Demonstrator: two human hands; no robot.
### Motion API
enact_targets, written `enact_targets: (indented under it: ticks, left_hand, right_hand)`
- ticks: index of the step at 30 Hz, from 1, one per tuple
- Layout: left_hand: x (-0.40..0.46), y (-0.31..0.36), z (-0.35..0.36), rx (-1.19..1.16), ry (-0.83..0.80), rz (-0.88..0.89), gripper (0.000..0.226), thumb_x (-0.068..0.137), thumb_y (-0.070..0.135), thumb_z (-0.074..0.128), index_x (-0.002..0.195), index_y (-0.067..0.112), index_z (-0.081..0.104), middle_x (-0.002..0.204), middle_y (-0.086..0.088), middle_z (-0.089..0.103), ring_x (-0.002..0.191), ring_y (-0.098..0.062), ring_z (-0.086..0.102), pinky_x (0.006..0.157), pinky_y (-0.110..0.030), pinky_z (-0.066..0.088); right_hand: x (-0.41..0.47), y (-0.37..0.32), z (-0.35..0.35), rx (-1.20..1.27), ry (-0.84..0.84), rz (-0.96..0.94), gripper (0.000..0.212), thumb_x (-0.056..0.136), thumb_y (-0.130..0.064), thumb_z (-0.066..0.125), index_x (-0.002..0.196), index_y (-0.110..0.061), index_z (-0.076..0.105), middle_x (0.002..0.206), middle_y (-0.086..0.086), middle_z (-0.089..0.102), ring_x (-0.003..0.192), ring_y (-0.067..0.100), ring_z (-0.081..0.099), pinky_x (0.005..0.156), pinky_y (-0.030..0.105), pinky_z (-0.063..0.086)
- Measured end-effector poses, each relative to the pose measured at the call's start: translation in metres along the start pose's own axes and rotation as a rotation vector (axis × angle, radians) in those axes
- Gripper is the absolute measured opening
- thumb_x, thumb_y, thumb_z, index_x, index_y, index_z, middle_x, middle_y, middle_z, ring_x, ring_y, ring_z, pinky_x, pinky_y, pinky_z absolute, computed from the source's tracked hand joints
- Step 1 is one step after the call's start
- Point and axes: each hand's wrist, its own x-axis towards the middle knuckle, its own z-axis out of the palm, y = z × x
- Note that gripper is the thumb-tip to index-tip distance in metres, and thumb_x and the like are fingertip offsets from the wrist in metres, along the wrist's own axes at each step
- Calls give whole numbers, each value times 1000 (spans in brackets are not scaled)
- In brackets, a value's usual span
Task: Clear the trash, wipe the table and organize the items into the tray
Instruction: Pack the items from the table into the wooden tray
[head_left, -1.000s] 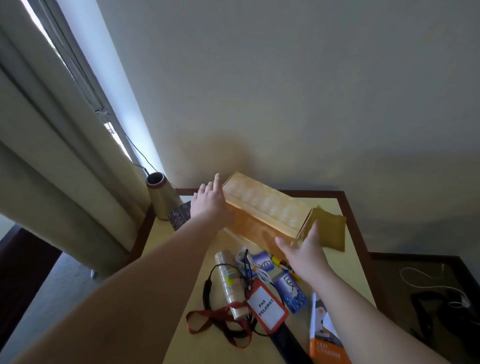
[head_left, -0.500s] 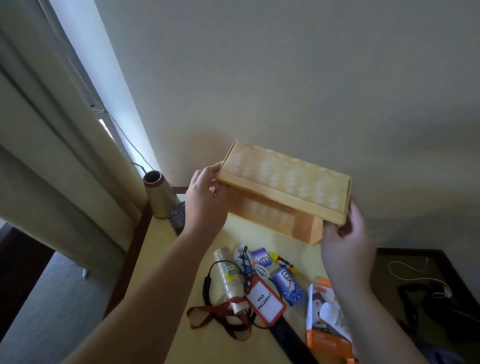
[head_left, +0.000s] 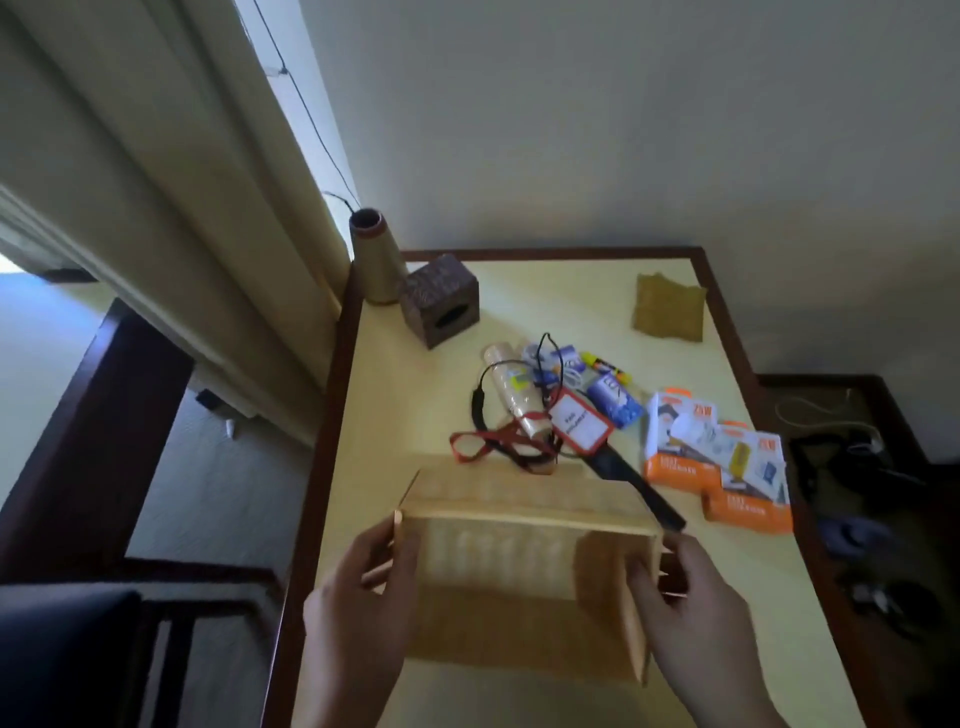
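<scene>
I hold a light wooden tray (head_left: 524, 556) over the near end of the yellow table (head_left: 561, 301), its open side toward me. My left hand (head_left: 358, 608) grips its left end and my right hand (head_left: 696, 608) grips its right end. Beyond the tray lies a pile: a stack of paper cups (head_left: 517, 397), a red lanyard with a badge (head_left: 579, 426), blue packets (head_left: 615, 405), a yellow marker (head_left: 608, 366) and a black flat object (head_left: 639, 488). Two orange charger boxes (head_left: 717, 457) lie to the right. A brownish-yellow cloth (head_left: 667, 306) lies at the far right corner.
A brown tissue box (head_left: 441, 299) and a tan cone spool (head_left: 374, 254) stand at the table's far left corner by the curtain (head_left: 171, 171). A lower dark side table (head_left: 857, 457) with cables sits to the right. A dark chair (head_left: 67, 649) is at lower left.
The tray went from the far end of the table, lifted up, to low over the near end close to me. Both hands now grip its ends. The view tilted downward.
</scene>
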Motion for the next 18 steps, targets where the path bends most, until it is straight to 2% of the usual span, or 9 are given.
enact_targets:
  ticks: [2, 3, 6, 9, 12, 16, 18]
  left_hand:
    - [-7, -26, -5, 74, -70, -41, 17, 91, 46, 75, 106, 53, 72, 83, 30, 72, 76, 12, 68, 70, -15, 48]
    - [-8, -37, -5, 105, -94, -42, 21, 92, 46, 74, 113, 46, 75, 86, 24, 74, 77, 8, 69, 71, -16, 47]
    - [-2, -57, 2, 184, -163, 6, 35, 99, 47, 65, 131, 34, 71, 106, 12, 76, 90, -2, 68, 80, -28, 53]
    - [6, -71, 15, 221, -208, 27, 44, 105, 48, 54, 143, 29, 62, 117, 8, 72, 100, -12, 66, 84, -36, 55]
    - [5, -79, 24, 148, -192, 9, 48, 106, 48, 51, 148, 25, 59, 116, 12, 61, 102, -9, 60, 84, -33, 49]
    - [-2, -78, 24, 122, -156, 4, 46, 105, 47, 55, 147, 29, 60, 112, 14, 62, 95, -2, 61, 73, -22, 43]
    - [-4, -76, 22, 135, -152, -3, 45, 105, 46, 56, 147, 30, 60, 111, 12, 62, 91, 1, 60, 70, -22, 44]
  right_hand:
    - [-4, 14, 14, -122, -31, -4, 15, 96, -33, 69, 111, -34, 66, 87, -16, 69, 79, 10, 65, 71, 31, 47]
    - [-3, 19, 21, -166, -24, -8, 13, 97, -33, 66, 110, -30, 69, 87, -12, 70, 82, 14, 66, 70, 32, 46]
    - [2, 36, 43, -208, -1, 1, 20, 102, -35, 58, 109, -21, 71, 85, -4, 70, 88, 25, 69, 66, 31, 41]
    - [2, 45, 56, -167, -7, 0, 29, 105, -37, 52, 121, -21, 69, 86, -5, 66, 89, 25, 67, 67, 32, 41]
    - [3, 52, 61, -127, 6, -17, 39, 106, -46, 48, 131, -23, 65, 95, -4, 67, 92, 22, 65, 71, 33, 45]
    - [7, 55, 51, -109, -93, -59, 54, 102, -61, 47, 136, -22, 61, 110, -3, 70, 101, 18, 64, 80, 31, 47]
    - [11, 54, 35, -74, -108, -74, 58, 100, -65, 46, 137, -23, 61, 112, -5, 70, 101, 13, 63, 84, 29, 47]
